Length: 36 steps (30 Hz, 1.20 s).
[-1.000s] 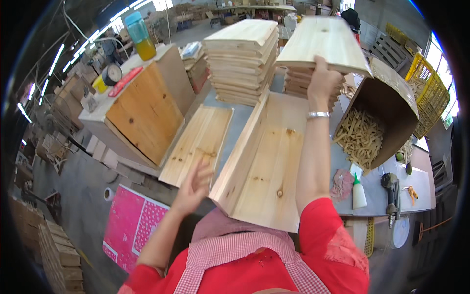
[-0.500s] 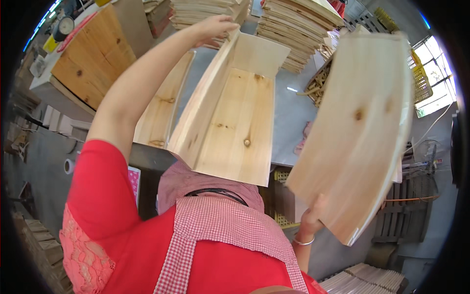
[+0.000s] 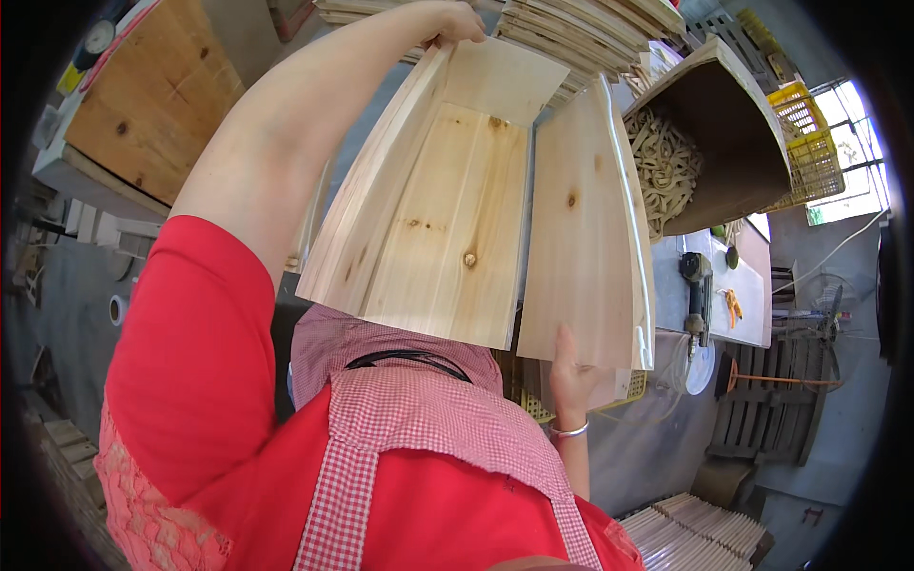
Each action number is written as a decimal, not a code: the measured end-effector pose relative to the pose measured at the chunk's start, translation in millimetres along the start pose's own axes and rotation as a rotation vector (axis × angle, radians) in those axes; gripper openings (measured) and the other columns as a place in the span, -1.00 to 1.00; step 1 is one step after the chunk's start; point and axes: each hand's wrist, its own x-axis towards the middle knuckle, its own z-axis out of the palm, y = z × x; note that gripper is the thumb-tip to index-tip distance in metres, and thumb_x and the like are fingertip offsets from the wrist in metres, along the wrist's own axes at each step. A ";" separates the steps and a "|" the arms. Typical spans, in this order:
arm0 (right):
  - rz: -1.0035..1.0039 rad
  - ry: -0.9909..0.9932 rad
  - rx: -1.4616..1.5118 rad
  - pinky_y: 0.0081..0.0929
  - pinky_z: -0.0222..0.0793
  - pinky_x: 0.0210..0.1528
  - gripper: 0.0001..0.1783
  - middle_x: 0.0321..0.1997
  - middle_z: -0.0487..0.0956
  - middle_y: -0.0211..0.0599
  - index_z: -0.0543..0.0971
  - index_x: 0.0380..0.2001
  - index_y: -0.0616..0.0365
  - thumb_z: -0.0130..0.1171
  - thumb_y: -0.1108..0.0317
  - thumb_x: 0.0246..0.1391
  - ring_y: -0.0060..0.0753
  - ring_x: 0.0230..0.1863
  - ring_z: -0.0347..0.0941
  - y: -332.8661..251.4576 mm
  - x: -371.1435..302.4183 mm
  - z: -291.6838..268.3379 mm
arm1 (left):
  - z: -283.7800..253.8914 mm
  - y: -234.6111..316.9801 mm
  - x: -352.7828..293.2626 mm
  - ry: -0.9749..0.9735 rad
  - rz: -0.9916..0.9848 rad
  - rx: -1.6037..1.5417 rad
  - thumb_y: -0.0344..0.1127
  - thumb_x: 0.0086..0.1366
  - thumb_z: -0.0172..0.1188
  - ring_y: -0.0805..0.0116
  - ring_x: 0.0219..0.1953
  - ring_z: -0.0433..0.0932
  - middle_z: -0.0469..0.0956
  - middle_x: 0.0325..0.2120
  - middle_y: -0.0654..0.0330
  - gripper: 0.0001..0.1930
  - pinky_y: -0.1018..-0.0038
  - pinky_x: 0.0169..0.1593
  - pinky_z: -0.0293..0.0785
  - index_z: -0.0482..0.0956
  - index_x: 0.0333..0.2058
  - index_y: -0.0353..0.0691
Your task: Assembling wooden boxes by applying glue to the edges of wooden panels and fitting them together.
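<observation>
A part-built wooden box (image 3: 433,228) of pale knotty pine lies in front of me, with a base, a left side and a far end panel. My left hand (image 3: 455,24) is closed on its far left corner, where the side meets the end panel. My right hand (image 3: 573,381) grips the near end of a separate pine board (image 3: 576,238), thumb on the face toward me. That board is raised along the box's right side, a narrow dark gap showing between them. A glossy white line, like glue, runs down its right edge.
At the right, a cardboard box (image 3: 752,143) of pale curled strips lies near a yellow crate (image 3: 809,157). A nail gun (image 3: 697,295) and orange-handled pliers (image 3: 733,306) are on the table. Stacked boards (image 3: 581,38) stand at the back; a wooden panel (image 3: 157,95) is at the left.
The loose board has swung left, up to the box's right side, in my right hand. The cardboard box and nail gun have come into view. My left hand keeps hold of the far corner.
</observation>
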 end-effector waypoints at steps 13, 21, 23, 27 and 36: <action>-0.175 -0.099 -0.151 -0.38 0.47 -0.04 -0.62 -0.11 0.61 -0.06 0.51 -0.01 0.38 0.28 0.46 0.12 -0.24 -0.10 0.57 4.6 1.7 10.6 | 14.1 -24.9 87.3 -0.209 -0.328 0.409 -0.41 0.20 -0.03 -0.03 -0.48 0.68 0.63 -0.49 -0.19 -0.74 0.11 -0.39 0.65 0.62 -0.44 -0.45; -0.223 -0.292 -0.149 -0.36 0.46 -0.01 -0.62 -0.09 0.61 -0.02 0.50 0.00 0.38 0.25 0.44 0.14 -0.15 -0.05 0.56 -10.3 5.8 13.1 | 13.9 -95.8 128.3 -0.306 -0.207 0.671 -0.44 0.14 0.03 0.02 -0.44 0.69 0.65 -0.46 -0.15 -0.79 0.12 -0.37 0.65 0.64 -0.46 -0.42; -0.147 -0.271 -0.186 -0.35 0.46 -0.01 -0.63 -0.08 0.61 -0.01 0.50 0.00 0.38 0.24 0.43 0.15 -0.14 -0.05 0.56 -14.1 3.6 9.1 | 40.1 -52.5 136.3 -0.308 -0.224 0.499 -0.45 0.13 0.04 0.03 -0.44 0.69 0.65 -0.45 -0.14 -0.80 0.12 -0.37 0.65 0.64 -0.46 -0.42; -0.085 -0.292 -0.193 -0.33 0.45 -0.01 -0.64 -0.07 0.60 0.02 0.49 0.00 0.39 0.21 0.43 0.17 -0.11 -0.05 0.56 -23.6 2.9 8.6 | 33.9 -13.7 98.1 -0.109 -0.219 0.322 -0.48 0.11 0.06 0.05 -0.44 0.69 0.65 -0.46 -0.14 -0.82 0.12 -0.39 0.64 0.67 -0.45 -0.38; -0.053 -0.335 -0.298 -0.33 0.45 0.00 -0.58 -0.05 0.61 0.00 0.50 0.02 0.36 0.28 0.38 0.12 -0.14 -0.04 0.56 -18.2 2.4 11.8 | -13.5 9.7 13.0 -0.114 -0.267 0.015 -0.01 0.28 0.21 0.26 -0.52 0.58 0.63 -0.26 0.14 -0.53 0.29 -0.46 0.52 0.55 0.09 -0.10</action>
